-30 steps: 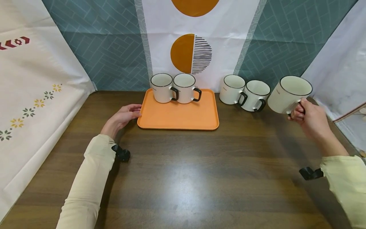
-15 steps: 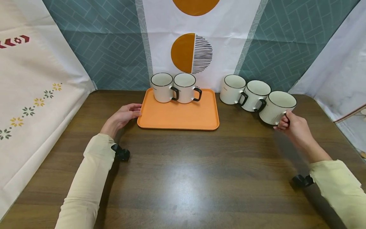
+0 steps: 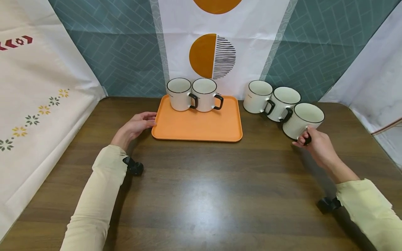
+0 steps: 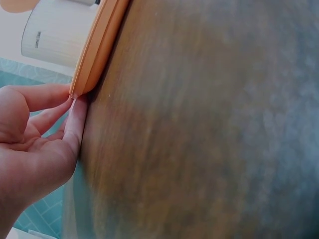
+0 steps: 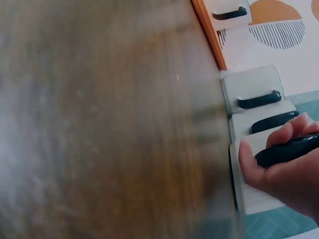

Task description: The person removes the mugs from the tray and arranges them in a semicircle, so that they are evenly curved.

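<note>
On the brown wood-grained worktop (image 3: 176, 181), the right hand (image 3: 317, 144) has its grip curled round the black handle (image 5: 286, 152) of a white, black-rimmed mug (image 3: 296, 123), the nearest of three in a slanting row right of the orange tray (image 3: 198, 129). The left hand (image 3: 133, 126) pinches the tray's left rim in its grip. Farther back, two matching mugs (image 3: 179, 99) stand side by side on the tray, before a patterned teal-and-white cloth (image 3: 125, 62).
</note>
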Tool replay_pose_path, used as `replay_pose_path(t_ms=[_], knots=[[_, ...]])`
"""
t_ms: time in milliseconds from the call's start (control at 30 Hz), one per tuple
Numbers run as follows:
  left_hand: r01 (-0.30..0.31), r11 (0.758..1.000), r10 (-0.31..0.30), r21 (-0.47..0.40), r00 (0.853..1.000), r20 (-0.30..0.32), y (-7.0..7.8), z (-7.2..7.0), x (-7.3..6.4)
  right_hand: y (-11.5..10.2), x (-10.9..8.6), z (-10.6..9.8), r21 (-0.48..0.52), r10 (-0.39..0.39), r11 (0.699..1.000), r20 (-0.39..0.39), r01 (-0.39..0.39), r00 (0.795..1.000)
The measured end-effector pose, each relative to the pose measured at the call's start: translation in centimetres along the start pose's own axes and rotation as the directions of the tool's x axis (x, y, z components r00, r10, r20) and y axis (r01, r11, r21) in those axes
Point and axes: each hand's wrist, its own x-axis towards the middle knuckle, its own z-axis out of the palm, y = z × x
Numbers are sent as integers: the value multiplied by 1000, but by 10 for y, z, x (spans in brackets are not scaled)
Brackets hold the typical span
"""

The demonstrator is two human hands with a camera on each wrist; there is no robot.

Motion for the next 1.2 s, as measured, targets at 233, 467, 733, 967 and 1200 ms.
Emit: replay_pose_path(t_ms=[233,467,733,967,1200], knots=[[-5,1000,5,4,1000,-4,1,-1,0,-3,0,7,-126,43,991,-86,-54,995],[-8,1000,8,-7,1000,-8,-1,-1,0,-4,2,14,-142,73,986,-122,-90,990],[-25,1000,25,-14,1000,5,2,1,0,-6,3,18,-40,130,990,-145,-138,981],[-16,1000,16,-17,1000,-3,2,2,1,-11,0,16,9,166,986,-164,-167,972],[-15,1000,15,-4,1000,-6,0,1,0,-16,-11,15,-78,150,980,-311,-182,938]])
